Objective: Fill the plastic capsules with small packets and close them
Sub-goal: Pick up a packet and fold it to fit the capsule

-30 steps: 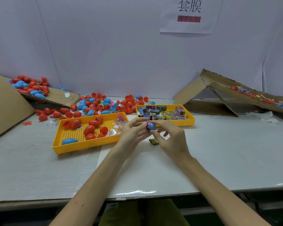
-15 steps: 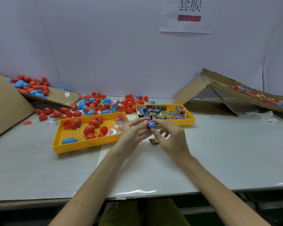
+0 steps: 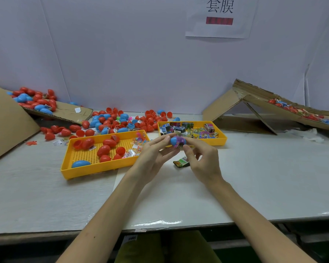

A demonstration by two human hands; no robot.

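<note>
A blue capsule half (image 3: 173,140) with a purple packet (image 3: 179,141) sticking out of it is held above the table between both hands. My left hand (image 3: 156,154) pinches the blue half with its fingertips. My right hand (image 3: 199,158) pinches the packet end with thumb and forefinger. A green packet (image 3: 181,161) lies on the table under my hands. The left yellow tray (image 3: 87,168) holds several red capsule halves and one blue half. The right yellow tray (image 3: 219,142) is full of small packets.
A loose pile of red and blue capsule halves (image 3: 120,121) lies behind the trays. Cardboard ramps stand at the far left (image 3: 6,118) and the far right (image 3: 254,103), each carrying capsules. The table's front edge (image 3: 160,224) runs under my forearms.
The capsule half and packet have turned in my fingers and risen slightly. Both hands stay in nearly the same place.
</note>
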